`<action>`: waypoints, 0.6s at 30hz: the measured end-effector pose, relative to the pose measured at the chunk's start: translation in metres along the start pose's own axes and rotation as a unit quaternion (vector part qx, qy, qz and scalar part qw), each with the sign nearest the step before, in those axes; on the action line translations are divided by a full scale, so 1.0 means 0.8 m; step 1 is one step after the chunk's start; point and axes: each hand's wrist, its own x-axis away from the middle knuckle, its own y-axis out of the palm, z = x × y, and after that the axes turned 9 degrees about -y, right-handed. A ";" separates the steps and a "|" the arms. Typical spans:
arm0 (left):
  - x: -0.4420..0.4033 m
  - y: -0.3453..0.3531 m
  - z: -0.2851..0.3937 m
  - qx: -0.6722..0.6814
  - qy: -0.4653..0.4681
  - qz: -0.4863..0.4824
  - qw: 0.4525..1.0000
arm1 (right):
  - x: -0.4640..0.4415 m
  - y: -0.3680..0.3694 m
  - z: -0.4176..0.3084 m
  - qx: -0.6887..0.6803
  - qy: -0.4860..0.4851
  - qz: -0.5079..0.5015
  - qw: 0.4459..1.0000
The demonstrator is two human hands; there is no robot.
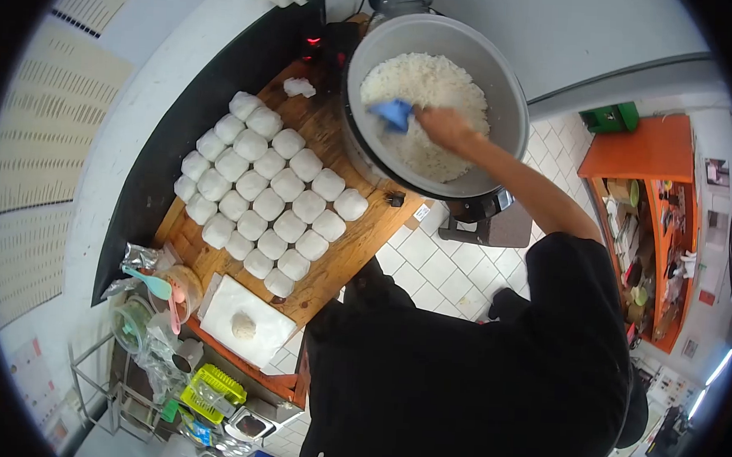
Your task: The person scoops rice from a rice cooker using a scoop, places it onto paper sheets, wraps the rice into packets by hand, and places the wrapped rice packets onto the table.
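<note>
My right hand (448, 127) is closed around a blue scoop (394, 114), blurred by motion, inside a large grey rice cooker pot (514, 112). The scoop is at the left side of the white cooked rice (426, 76). My left hand does not show. Left of the pot, many white wrapped packets (270, 183) sit in rows on the wooden table (344, 256). Nearer the table's front left corner lies a stack of white paper sheets (267, 351) with a small pale mound (243, 327) on top.
A tub (185, 294) with a teal spoon (150, 283) and a pink spoon stands beside the paper. Below it are plastic bags and a yellow-green basket (212, 392). A crumpled white piece (299, 87) lies behind the packets. An orange shelf (639, 150) stands to the right.
</note>
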 end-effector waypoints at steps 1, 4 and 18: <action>-0.008 0.000 0.014 -0.010 0.015 -0.001 1.000 | 0.017 0.019 -0.011 -0.027 -0.029 -0.022 0.999; -0.034 0.016 0.095 0.072 0.084 0.019 0.994 | 0.047 0.007 -0.012 -0.082 -0.115 -0.068 0.988; 0.018 0.039 0.226 0.111 0.166 0.011 0.980 | -0.020 -0.010 -0.028 0.021 -0.024 0.035 0.999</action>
